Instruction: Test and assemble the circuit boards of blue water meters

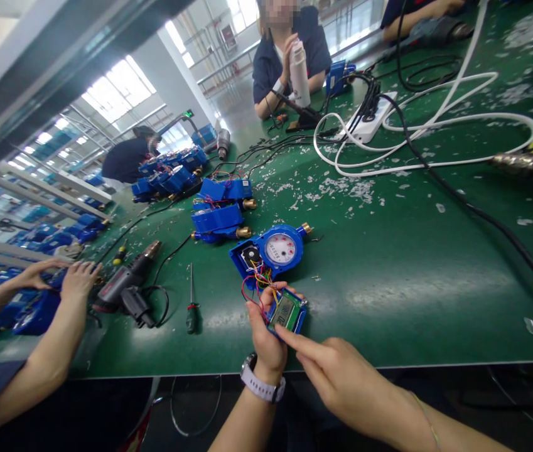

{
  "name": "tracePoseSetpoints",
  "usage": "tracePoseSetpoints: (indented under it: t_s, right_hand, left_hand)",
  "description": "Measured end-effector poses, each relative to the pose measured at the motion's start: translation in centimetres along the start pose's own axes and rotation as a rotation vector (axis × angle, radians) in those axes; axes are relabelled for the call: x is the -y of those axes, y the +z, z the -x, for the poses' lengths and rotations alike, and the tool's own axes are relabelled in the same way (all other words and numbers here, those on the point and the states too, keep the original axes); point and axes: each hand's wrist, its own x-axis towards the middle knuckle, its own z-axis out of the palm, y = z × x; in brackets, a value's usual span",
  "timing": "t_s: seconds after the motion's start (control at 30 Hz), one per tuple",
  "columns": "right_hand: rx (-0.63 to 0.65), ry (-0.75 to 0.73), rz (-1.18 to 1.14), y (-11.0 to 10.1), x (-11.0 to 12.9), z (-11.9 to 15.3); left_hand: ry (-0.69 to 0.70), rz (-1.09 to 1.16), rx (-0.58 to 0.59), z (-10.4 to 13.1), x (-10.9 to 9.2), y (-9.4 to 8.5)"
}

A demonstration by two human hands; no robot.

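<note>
My left hand (269,339), with a watch on its wrist, holds a small blue-cased circuit board (289,312) with a lit grey display. Colored wires run from the board to an opened blue water meter (280,248) with a round white dial, lying on the green table just beyond. My right hand (339,370) points with its index finger at the lower left edge of the display; the other fingers are curled, with no object visible in them.
Blue meters (218,218) stand behind the opened one. Left are a screwdriver (192,317), a heat gun (127,285) and a co-worker's hands (78,279). Cables and a power strip (370,122) lie at the back, near a person holding a bottle (299,75). Another heat gun (530,164) lies right.
</note>
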Motion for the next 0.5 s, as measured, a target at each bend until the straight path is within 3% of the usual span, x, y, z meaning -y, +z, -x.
tracePoseSetpoints:
  t_s: [0.13, 0.23, 0.37, 0.5]
  right_hand:
    - [0.038, -0.12, 0.49, 0.0, 0.2, 0.3]
    - [0.031, -0.222, 0.672, -0.8, 0.6, 0.1]
    - [0.029, -0.262, 0.691, -1.4, 0.6, -0.3]
    - [-0.011, -0.146, 0.49, -0.2, -0.1, -0.2]
  left_hand:
    - [0.015, -0.034, -0.019, 0.0, 0.1, 0.1]
    - [0.026, -0.031, -0.037, 0.0, 0.2, 0.0]
    - [0.029, -0.037, -0.048, -0.1, 0.4, -0.2]
    - [0.022, -0.026, -0.064, -0.2, 0.5, -0.4]
